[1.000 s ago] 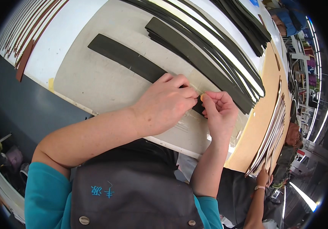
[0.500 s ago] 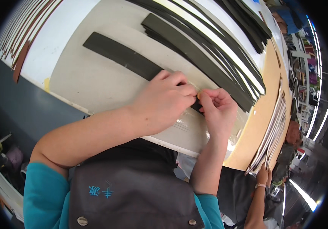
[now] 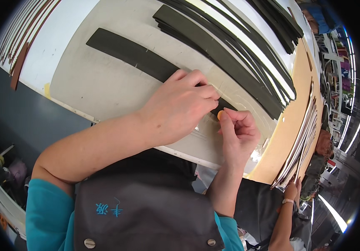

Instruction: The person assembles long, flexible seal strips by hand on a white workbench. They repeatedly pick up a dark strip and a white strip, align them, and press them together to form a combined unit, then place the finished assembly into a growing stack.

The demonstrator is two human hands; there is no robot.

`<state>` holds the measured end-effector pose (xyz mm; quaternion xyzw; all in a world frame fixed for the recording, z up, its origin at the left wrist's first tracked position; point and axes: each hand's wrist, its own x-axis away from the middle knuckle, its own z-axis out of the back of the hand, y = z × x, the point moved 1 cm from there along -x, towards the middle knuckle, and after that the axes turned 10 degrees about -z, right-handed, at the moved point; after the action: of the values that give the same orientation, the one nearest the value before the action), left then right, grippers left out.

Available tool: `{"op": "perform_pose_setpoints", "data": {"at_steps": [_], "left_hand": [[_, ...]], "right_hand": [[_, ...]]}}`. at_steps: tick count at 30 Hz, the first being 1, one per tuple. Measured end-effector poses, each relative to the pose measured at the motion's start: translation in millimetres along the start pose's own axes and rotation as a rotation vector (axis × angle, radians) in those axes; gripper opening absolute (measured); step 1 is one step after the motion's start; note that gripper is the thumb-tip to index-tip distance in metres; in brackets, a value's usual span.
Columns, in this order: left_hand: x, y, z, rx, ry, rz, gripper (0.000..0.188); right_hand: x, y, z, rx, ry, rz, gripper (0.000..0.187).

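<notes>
A long dark grey-green strip [image 3: 132, 54] lies slantwise across a pale grey mat [image 3: 73, 79] on the table. My left hand [image 3: 184, 104] is on its right-hand part, fingers bent and pressing it down; whatever is under the fingertips is hidden. Just beyond them a short end of the strip shows. There my right hand [image 3: 242, 129] pinches a small orange disc [image 3: 220, 115] between thumb and forefinger, its other fingers curled in. The disc is held on edge at the strip's near side; whether it touches the strip I cannot tell.
A stack of similar dark strips [image 3: 217, 54] lies beyond my hands, with another dark bundle [image 3: 278, 25] farther right. Thin brown strips [image 3: 21, 42] rest at the far left. At the right, a co-worker's hand [image 3: 291, 190] touches a bundle of narrow strips [image 3: 301, 142].
My right hand has drawn slightly nearer me and away from the left fingers, so the orange disc and the strip's end show more. My left hand stays pressed on the strip.
</notes>
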<state>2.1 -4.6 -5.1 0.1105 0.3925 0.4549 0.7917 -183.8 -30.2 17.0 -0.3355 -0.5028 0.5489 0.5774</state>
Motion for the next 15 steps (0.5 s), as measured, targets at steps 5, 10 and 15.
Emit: {"op": "perform_pose_setpoints", "data": {"at_steps": [5, 10, 15], "left_hand": [[0.1, -0.9, 0.0, 0.019, 0.006, 0.015, 0.024], [-1.0, -0.9, 0.0, 0.023, 0.010, 0.024, 0.024], [-0.9, -0.9, 0.4, 0.030, 0.009, 0.028, 0.024]], "right_hand": [[-1.0, 2.9, -5.6, 0.053, -0.021, 0.030, 0.005], [-1.4, 2.9, -7.1, 0.061, -0.001, 0.027, 0.006], [-1.0, 7.1, -6.6, 0.096, 0.023, 0.051, 0.006]]}}
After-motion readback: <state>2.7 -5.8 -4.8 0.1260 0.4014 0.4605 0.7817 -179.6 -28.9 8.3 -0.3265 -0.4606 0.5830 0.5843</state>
